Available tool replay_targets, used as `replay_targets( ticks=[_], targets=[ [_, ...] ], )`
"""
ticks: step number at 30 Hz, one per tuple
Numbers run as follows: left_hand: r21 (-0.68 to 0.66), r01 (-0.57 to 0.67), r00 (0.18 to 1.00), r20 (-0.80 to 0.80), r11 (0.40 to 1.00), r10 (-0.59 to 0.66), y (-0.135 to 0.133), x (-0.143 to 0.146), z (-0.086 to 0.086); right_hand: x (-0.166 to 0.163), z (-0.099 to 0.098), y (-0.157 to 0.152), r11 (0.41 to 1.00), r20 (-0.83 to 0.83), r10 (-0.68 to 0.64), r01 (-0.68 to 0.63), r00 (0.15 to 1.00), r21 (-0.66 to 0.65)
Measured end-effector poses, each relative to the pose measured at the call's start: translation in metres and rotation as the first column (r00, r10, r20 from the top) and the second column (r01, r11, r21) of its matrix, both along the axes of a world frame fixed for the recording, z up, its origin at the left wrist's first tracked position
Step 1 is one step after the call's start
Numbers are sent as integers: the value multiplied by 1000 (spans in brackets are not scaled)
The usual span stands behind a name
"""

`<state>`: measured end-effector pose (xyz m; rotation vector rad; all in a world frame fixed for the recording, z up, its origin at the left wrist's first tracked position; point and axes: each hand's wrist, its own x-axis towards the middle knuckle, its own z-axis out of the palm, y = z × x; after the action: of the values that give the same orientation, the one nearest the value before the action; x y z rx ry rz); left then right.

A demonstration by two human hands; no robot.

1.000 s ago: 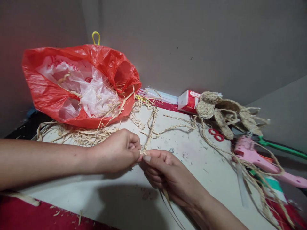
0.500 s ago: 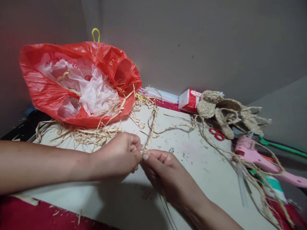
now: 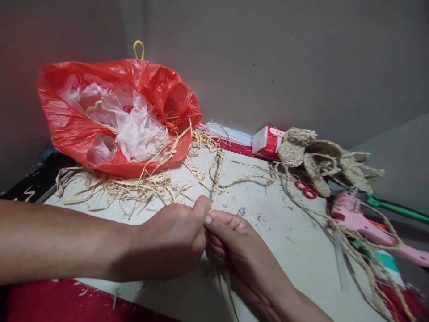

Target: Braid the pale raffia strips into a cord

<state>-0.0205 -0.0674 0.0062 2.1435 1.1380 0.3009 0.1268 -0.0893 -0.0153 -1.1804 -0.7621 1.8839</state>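
Observation:
A braided cord of pale straw-like fibre (image 3: 216,176) runs across the white board toward me, its near end pinched between both hands. My left hand (image 3: 174,237) is closed on it, thumb on top, fingers curled under. Pressed against it, my right hand (image 3: 234,250) grips the same spot between thumb and forefinger. Loose flat fibre strands (image 3: 229,286) hang down below the right hand. The exact grip point on the cord is hidden by the fingers.
A red plastic bag (image 3: 67,129) holds white plastic and straw; loose fibre strands (image 3: 134,190) lie before it. Rightward are a red-white box (image 3: 266,142), coiled woven pieces (image 3: 291,152), red-handled scissors (image 3: 305,189), a pink glue gun (image 3: 368,226) and more braided cord (image 3: 372,281).
My left hand has rotated and moved slightly right, its thumb now over the cord beside my right thumb. The view has shifted a little, so the surroundings sit slightly further right.

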Motion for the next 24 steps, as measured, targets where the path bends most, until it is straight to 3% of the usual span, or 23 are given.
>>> replay_targets(
  ticks=[3, 7, 11, 12, 14, 16, 17, 21, 24],
  targets=[
    [-29, 20, 1000, -11, 999, -20, -7, -4, 1, 0, 2, 1, 1000, 17, -7, 8, 1000, -11],
    [-110, 1, 1000, 16, 994, 1, -2, -16, 18, 3, 4, 3, 999, 32, 35, -35, 999, 0],
    [-5, -102, 982, 160, 995, 101, 18, -19, 31, 5, 5, 6, 997, 6, 71, -71, 997, 14],
    [-33, -120, 974, 191, 992, 124, 23, -18, 29, 5, 5, 6, 997, 10, 79, -79, 997, 13],
    [-264, -100, 971, 184, 959, 152, 28, -14, 20, 6, 5, 7, 995, 33, 98, -98, 995, 16],
    [-521, -32, 980, 152, 853, 130, 30, -10, 7, 8, 5, 8, 991, 62, 131, -133, 989, 20],
    [-581, 1, 981, 157, 814, 111, 29, -8, 1, 9, 4, 9, 988, 79, 151, -153, 985, 21],
    [-550, 97, 969, 242, 829, 48, 28, -10, -11, 16, 3, 14, 967, 140, 250, -254, 958, 9],
    [-585, 136, 971, 237, 800, 8, 30, -13, -9, 22, 4, 17, 946, 173, 319, -323, 932, -8]
  ],
)
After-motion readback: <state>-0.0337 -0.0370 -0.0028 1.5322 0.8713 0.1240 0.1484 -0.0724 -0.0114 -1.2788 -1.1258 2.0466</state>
